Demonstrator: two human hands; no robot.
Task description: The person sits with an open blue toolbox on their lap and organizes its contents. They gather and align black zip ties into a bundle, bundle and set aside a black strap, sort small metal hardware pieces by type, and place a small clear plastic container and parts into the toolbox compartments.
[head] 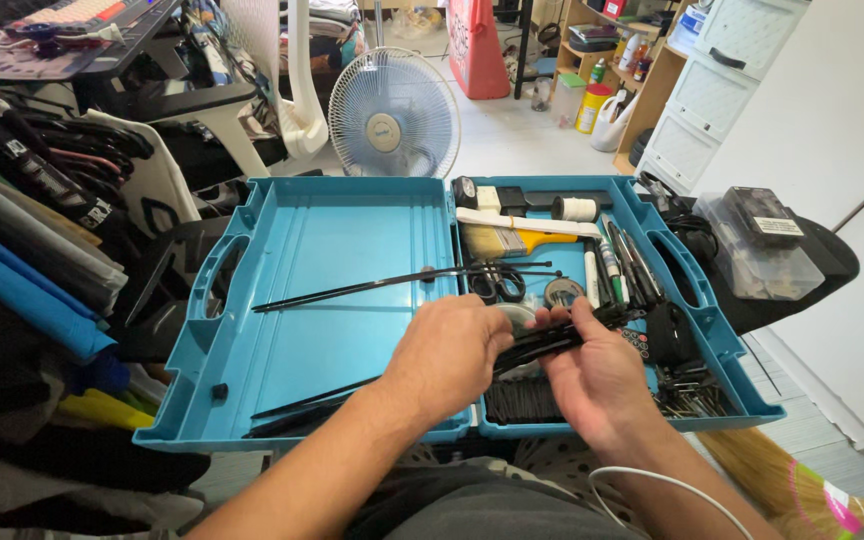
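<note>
While the teal tool case (332, 240) lies fully open across the person's lap, both hands work at its centre hinge line. The left hand (447, 358) is curled, fingers closed around one end of a bundle of black cable ties (542, 345); the knuckles face the camera, so the fingertips themselves are hidden. The right hand (597, 375) meets the same bundle from the other side — thumb and forefinger pinched on the ties, the remaining fingers loosely bent beneath them. The bundle sits between the two hands, just above the case's right half, its far end pointing toward the right rim.

Left half of case: nearly bare, holding only loose black cable ties — one long tie (352, 287) running diagonally across the tray and over the hinge, a few more (297, 410) near the front edge.

Right half: crowded. A paintbrush with yellow handle (512, 240) lies toward the back, a white roll of tape (578, 208) beside it, black-handled scissors (497, 283) near the middle, several pens and markers (617, 265) upright along the right side, and a heap of dark screws (692, 395) in the front right corner.

Surroundings: a white table fan (392, 115) stands on the floor behind the case; hanging clothes (22, 230) fill the left edge; a broom (802, 490) lies at lower right.
</note>
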